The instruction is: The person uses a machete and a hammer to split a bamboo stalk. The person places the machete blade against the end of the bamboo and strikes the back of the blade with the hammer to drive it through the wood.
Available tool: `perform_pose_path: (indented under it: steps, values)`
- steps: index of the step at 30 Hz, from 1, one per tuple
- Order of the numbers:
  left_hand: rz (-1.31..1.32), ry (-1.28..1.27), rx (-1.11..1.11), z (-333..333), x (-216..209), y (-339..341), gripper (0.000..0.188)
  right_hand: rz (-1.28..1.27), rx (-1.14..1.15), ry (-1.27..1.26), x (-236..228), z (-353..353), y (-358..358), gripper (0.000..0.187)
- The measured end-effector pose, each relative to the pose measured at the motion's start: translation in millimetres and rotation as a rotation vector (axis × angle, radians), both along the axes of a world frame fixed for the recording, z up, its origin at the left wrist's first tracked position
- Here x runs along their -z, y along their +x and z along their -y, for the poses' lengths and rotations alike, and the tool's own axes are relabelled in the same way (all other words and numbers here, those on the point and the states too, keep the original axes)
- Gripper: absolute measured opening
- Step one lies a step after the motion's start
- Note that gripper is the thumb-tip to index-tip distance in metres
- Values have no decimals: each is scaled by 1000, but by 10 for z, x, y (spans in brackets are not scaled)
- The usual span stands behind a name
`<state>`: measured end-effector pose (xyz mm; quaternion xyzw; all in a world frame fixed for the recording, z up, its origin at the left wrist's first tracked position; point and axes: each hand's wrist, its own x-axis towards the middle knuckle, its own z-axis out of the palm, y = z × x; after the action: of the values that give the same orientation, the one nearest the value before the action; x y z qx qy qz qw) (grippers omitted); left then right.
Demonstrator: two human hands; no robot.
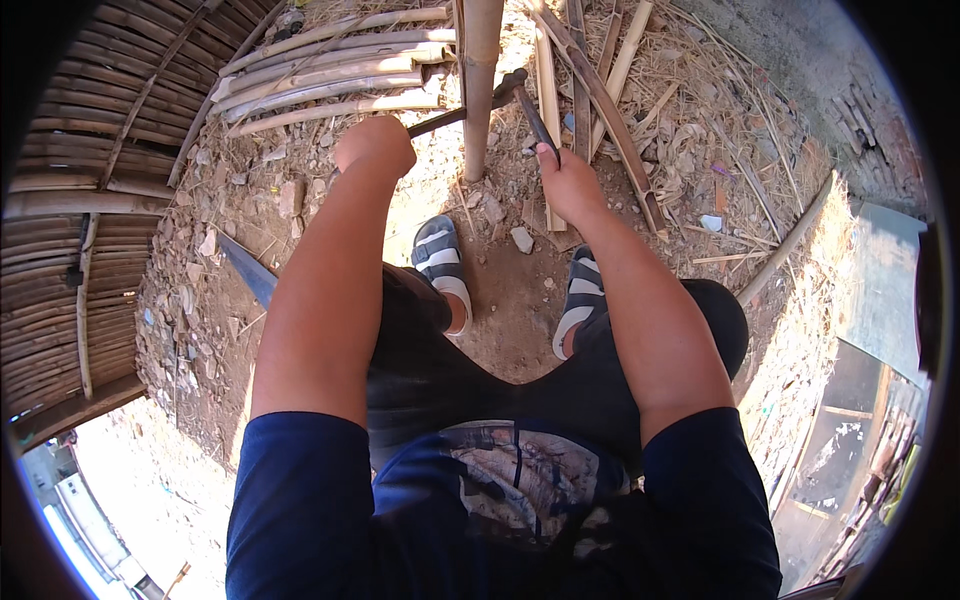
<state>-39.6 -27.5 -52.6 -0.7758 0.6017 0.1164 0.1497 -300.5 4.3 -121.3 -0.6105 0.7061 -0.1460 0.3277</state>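
Bamboo pole (pixel 482 70) is standing upright in front of me, its lower end coming down to the dirt ground (pixel 505 310) just beyond my feet. My left hand (pixel 376 148) is closing in a fist around a dark, narrow tool (pixel 437 122), which is reaching across from my knuckles to the left side of the pole; most of those fingers are facing away from me, so I cannot tell exactly how they are wrapping. My right hand (pixel 572 190) is clamping the lower part of a hammer (pixel 537 125), thumb lying along the handle. That handle is slanting up and to the left, and the head is sitting right beside the pole, on its right side; whether metal and bamboo are touching, I cannot tell.

Beyond my left fist, split bamboo lengths (pixel 340 72) are lying in a row, roughly parallel. Past my right hand, long strips (pixel 605 105) are lying at a slant among straw and rubble. A flat, bluish blade (pixel 245 268) is poking out from behind my left forearm. My striped sandals (pixel 437 245) are standing apart on the dirt, a pale stone (pixel 522 239) lying between them. On my far left, a slatted bamboo wall (pixel 60 270) is curving along the edge.
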Motion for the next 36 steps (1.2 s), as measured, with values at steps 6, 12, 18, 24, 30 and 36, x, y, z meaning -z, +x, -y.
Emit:
perform_pose_path:
  steps: [6,12,18,24,30,36]
  values:
    - [-11,2,-1,-12,99,150,33,285,124,-315,-645,65,87,58]
    - [3,12,41,-3,8,25,33,245,146,-582,-359,-54,27,53]
    - [9,-1,14,-20,9,44,34,-106,-90,123,262,-42,-165,58]
    - [-21,-24,-6,19,119,113,34,114,172,-3,38,209,-144,62]
    - [-1,2,3,24,74,87,34,620,344,-367,-575,263,-111,51]
    - [-5,3,-1,4,20,27,34,106,140,-200,-87,-14,67,53]
